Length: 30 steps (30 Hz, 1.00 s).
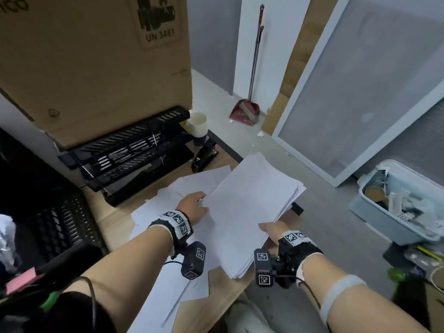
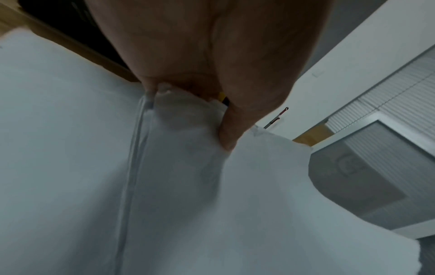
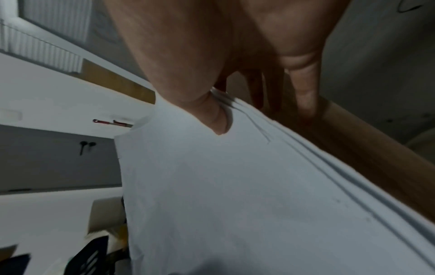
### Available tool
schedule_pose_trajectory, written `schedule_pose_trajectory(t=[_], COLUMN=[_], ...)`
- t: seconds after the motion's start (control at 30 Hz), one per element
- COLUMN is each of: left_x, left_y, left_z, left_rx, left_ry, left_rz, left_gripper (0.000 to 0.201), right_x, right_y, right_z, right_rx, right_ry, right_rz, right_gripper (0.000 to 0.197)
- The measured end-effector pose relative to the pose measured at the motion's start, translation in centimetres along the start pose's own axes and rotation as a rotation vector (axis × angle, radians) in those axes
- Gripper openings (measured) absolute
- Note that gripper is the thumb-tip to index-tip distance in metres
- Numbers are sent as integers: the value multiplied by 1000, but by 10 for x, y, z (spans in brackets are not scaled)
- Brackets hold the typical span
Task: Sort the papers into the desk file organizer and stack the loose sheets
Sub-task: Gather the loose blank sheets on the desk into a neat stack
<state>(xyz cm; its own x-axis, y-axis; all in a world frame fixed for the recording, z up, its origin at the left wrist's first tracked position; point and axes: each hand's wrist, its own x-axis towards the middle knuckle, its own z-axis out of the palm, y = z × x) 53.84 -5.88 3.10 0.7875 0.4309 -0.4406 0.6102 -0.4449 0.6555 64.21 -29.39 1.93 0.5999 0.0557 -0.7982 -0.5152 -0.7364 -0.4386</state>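
Matt white paper stack (image 1: 249, 207); black slotted plastic file organizer (image 1: 129, 152); smooth light wood-grain worktop (image 1: 115, 219); glossy black stapler (image 1: 204, 157).

Floor (image 1: 310, 195): grey, smooth, with small white scraps scattered near the far wall. Far wall (image 1: 211, 39): grey, with a white section beside it. A red dustpan (image 1: 245, 112) rests on the floor against the white section, its long handle leaning upright. A white-framed frosted panel (image 1: 360, 80) leans at the right, with a wood board (image 1: 300, 61) behind it. Tabletop (image 1: 115, 217): light wood. A large cardboard box (image 1: 91, 63) stands at the upper left. Lighting: dim and even.
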Motion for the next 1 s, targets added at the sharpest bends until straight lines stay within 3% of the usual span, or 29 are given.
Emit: schedule_pose_trajectory(t=[0.13, 0.23, 0.3, 0.43, 0.5, 0.63, 0.77, 0.87, 0.93, 1.0], left_x=[25, 36, 38, 39, 35, 15, -11, -35, -51, -68], left_y=[-2, -4, -5, -9, -9, -2, -5, -18, -36, -54], left_z=[10, 17, 19, 22, 20, 4, -22, -41, -52, -62], left_rx=[125, 149, 121, 64, 30, -62, -235, -438, -380, -223], left_ry=[-27, -63, -69, -66, -49, -17, 32, 70, 108, 120], left_rz=[-95, -156, -167, -149, -117, -44, -26, -75, -74, -50], left_gripper=[22, 33, 46, 38, 33, 29, 35, 71, 81, 68], right_x=[13, 25, 43, 94, 80, 21, -3, -6, -22, -41], right_y=[-1, -2, 4, 24, 11, -22, -36, -32, -31, -29], right_z=[6, 5, 3, 4, 0, -5, -3, 15, 32, 49], right_rx=[108, 137, 93, -57, -84, 38, 209, 273, 384, 430], right_ry=[-37, -86, -94, -39, -12, 49, 65, -18, -87, -160], right_rz=[103, 122, 71, -96, -155, -265, -350, -355, -350, -329], right_gripper=[42, 47, 56, 70, 66, 25, 40, 42, 36, 29])
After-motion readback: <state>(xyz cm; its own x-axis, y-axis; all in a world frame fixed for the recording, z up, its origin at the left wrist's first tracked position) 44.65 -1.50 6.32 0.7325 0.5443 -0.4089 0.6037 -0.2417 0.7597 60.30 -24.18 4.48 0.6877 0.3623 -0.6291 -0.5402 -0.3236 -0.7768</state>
